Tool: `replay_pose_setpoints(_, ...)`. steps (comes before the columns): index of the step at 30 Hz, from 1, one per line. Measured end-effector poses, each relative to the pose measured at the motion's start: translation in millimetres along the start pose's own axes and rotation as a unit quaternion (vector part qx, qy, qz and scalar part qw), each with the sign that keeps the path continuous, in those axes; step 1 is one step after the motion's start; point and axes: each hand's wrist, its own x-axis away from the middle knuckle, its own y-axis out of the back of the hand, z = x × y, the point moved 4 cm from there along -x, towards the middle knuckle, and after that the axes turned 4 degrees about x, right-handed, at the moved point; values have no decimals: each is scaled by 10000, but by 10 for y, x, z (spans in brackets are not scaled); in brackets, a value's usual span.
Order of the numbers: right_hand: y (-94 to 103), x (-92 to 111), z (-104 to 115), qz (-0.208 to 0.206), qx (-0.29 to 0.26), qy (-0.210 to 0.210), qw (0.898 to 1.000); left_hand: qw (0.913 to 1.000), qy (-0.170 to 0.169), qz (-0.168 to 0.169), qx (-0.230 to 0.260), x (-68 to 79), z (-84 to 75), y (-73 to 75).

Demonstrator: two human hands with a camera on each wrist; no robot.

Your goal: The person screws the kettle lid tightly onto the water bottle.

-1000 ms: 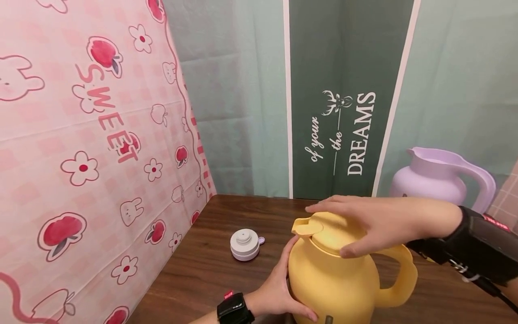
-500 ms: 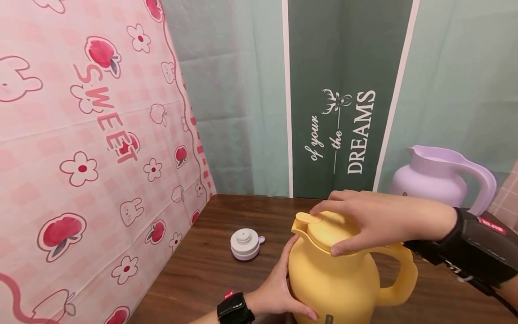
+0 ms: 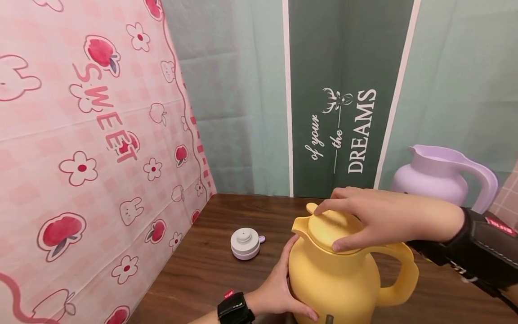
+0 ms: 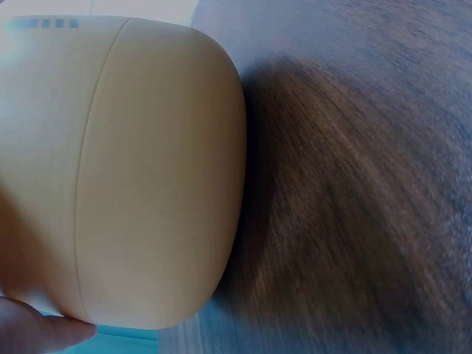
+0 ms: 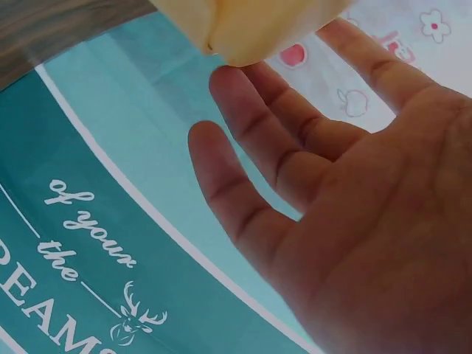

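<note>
In the head view, a yellow jug point(image 3: 336, 279) stands upright on the brown tabletop point(image 3: 194, 265), toward five o'clock from the middle. The left grip point(image 3: 279, 288) is grasping its belly from nine o'clock, spread wide, the thumb across the near side and the fingers wrapping round toward the back. The right grip point(image 3: 374, 213) is grasping the yellow lid point(image 3: 327, 229) from two o'clock, thumb at the near edge and index finger at the far edge beside a small tab point(image 3: 311, 208), which points to ten o'clock. That grip spans the lid's top; in the right wrist view the other fingers hang loosely curved. The lid sits in the jug's neck, the spout point(image 3: 299, 224) at eleven o'clock and the handle point(image 3: 409, 274) at three.

A white cap point(image 3: 244, 245) with a lilac loop lies between nine and ten o'clock from the jug. A lilac jug point(image 3: 429, 182) stands behind, between one and two. A pink patterned cloth point(image 3: 101, 189) hangs at nine o'clock, a green one point(image 3: 317, 54) at twelve.
</note>
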Motion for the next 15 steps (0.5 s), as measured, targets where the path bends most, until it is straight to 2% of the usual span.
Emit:
replay_pose_setpoints(3,-10,30,2,148,-105,4,9998,10000,-36,11,-87,1,0,-4)
replay_pose_setpoints(8,-7,61,13,278,-435,319,9982,9998,-111,25,-155,2,-8,-5)
replay_pose_setpoints(11,3,35,18,35,-279,353,9990,9997,-177,48,-161,-3,-12,-2)
replay_pose_setpoints(15,3,5,22,-290,184,146,9993,9997,-166,45,-173,-8,-5,-1)
